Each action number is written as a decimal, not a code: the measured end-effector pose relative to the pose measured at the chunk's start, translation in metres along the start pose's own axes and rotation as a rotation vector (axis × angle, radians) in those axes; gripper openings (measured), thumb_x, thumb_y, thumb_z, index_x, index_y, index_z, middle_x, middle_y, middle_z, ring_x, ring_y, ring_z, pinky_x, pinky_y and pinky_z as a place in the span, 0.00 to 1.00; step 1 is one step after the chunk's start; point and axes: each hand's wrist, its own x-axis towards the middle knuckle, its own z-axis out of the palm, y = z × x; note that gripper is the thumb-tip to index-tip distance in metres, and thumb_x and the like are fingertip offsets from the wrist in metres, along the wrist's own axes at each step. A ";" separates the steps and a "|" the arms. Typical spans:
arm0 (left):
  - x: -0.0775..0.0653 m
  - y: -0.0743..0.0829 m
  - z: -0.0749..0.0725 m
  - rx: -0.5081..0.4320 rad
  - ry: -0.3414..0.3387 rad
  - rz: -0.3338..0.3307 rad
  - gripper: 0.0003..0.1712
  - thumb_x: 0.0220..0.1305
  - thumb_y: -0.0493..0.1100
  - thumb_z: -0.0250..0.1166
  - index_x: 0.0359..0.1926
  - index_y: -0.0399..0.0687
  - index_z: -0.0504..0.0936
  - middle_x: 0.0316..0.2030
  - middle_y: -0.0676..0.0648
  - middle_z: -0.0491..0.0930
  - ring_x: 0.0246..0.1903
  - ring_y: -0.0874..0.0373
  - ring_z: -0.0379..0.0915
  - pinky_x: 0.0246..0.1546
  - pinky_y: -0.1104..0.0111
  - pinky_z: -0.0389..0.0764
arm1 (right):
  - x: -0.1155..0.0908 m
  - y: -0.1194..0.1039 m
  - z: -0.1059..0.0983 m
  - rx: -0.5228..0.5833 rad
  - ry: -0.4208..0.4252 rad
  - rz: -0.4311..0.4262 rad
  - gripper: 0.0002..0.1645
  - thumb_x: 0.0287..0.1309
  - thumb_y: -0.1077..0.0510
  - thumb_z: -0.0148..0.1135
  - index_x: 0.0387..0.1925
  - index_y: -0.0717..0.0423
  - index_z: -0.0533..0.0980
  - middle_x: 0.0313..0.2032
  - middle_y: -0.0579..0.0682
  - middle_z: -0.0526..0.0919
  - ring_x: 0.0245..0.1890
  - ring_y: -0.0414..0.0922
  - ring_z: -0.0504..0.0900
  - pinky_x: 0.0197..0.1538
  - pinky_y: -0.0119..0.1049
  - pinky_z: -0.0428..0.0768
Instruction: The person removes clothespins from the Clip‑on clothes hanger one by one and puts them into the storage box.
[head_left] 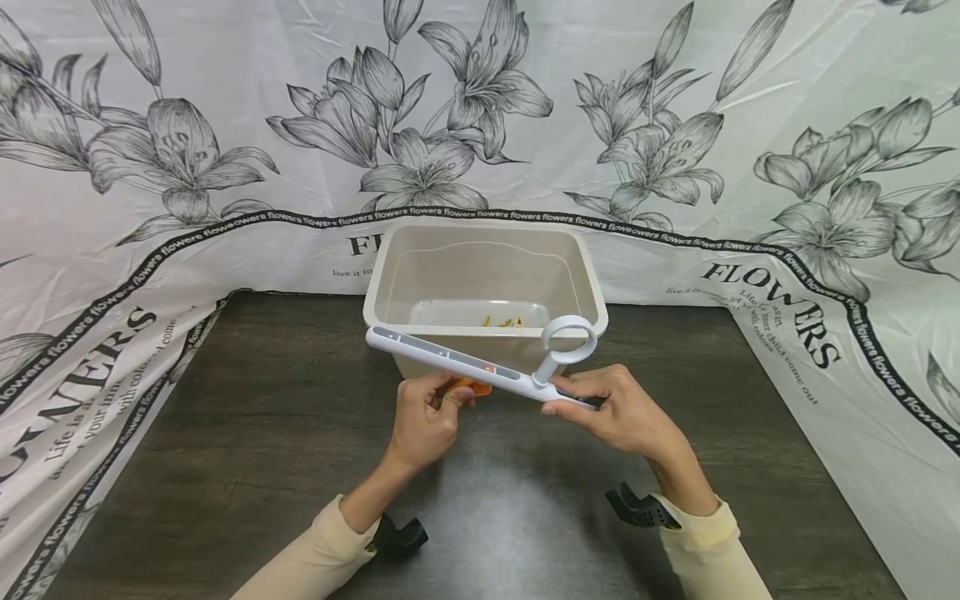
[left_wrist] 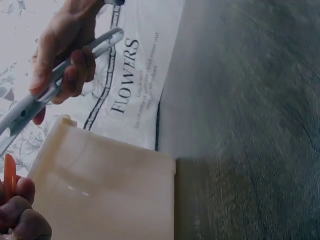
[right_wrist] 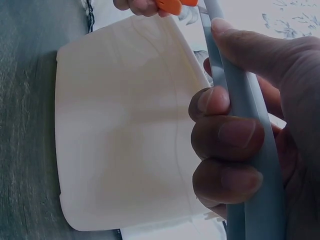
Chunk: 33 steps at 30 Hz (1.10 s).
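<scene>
My right hand (head_left: 626, 412) grips one end of a long white plastic bar (head_left: 450, 360), slotted along its length, with a ring (head_left: 570, 337) standing up near that hand. The bar slants up to the left, in front of the bin. In the right wrist view, the fingers (right_wrist: 227, 137) curl round the bar. Under the bar my left hand (head_left: 427, 421) pinches a small orange plastic piece (head_left: 474, 386). That orange piece (left_wrist: 9, 175) shows as a thin upright part in the left wrist view; the bar hides some of it from above, so its kind is unclear.
A beige plastic bin (head_left: 487, 332) stands against the back cloth, just beyond both hands. Several small yellow pieces (head_left: 504, 322) lie on its bottom. The dark wood table (head_left: 247, 433) is bordered by a white flower-print cloth (head_left: 652, 275) at the back and sides.
</scene>
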 end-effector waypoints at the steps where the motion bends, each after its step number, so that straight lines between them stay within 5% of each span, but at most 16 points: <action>1: 0.000 0.000 -0.001 -0.027 -0.004 -0.022 0.08 0.60 0.33 0.63 0.41 0.41 0.83 0.26 0.45 0.83 0.21 0.56 0.78 0.22 0.70 0.78 | 0.000 0.000 0.000 -0.006 0.000 0.008 0.22 0.49 0.60 0.70 0.49 0.52 0.80 0.32 0.39 0.85 0.24 0.34 0.74 0.23 0.29 0.70; 8: 0.009 0.002 -0.016 -0.180 0.024 -0.178 0.08 0.63 0.30 0.59 0.41 0.34 0.81 0.28 0.36 0.81 0.24 0.56 0.77 0.20 0.70 0.74 | 0.001 0.002 -0.001 -0.036 0.029 0.044 0.22 0.48 0.59 0.71 0.48 0.53 0.80 0.39 0.42 0.86 0.29 0.35 0.79 0.28 0.27 0.74; 14: 0.012 0.002 -0.020 -0.197 -0.051 -0.156 0.14 0.62 0.33 0.60 0.50 0.41 0.80 0.37 0.39 0.83 0.30 0.50 0.81 0.27 0.71 0.77 | 0.000 0.002 -0.006 -0.074 0.061 -0.010 0.21 0.50 0.56 0.71 0.48 0.49 0.81 0.35 0.38 0.86 0.26 0.34 0.77 0.25 0.28 0.71; 21: 0.014 -0.001 -0.023 -0.188 -0.092 -0.103 0.16 0.61 0.34 0.62 0.51 0.45 0.80 0.31 0.41 0.84 0.25 0.57 0.77 0.20 0.73 0.71 | -0.001 0.001 -0.010 -0.108 0.060 0.027 0.21 0.50 0.55 0.70 0.48 0.52 0.81 0.36 0.40 0.86 0.26 0.35 0.76 0.25 0.28 0.70; 25: 0.015 0.003 -0.025 -0.164 -0.094 -0.095 0.15 0.59 0.31 0.63 0.48 0.41 0.81 0.30 0.39 0.84 0.20 0.60 0.73 0.18 0.73 0.72 | 0.001 -0.004 -0.011 -0.121 0.065 0.045 0.21 0.48 0.59 0.71 0.47 0.57 0.81 0.34 0.43 0.86 0.25 0.36 0.74 0.23 0.27 0.68; 33: 0.019 0.026 -0.031 -0.103 -0.092 -0.119 0.08 0.56 0.28 0.64 0.39 0.31 0.81 0.26 0.37 0.83 0.16 0.49 0.70 0.17 0.72 0.73 | 0.001 -0.005 -0.010 -0.126 0.068 0.063 0.21 0.47 0.60 0.72 0.46 0.58 0.81 0.29 0.42 0.85 0.21 0.36 0.71 0.21 0.25 0.64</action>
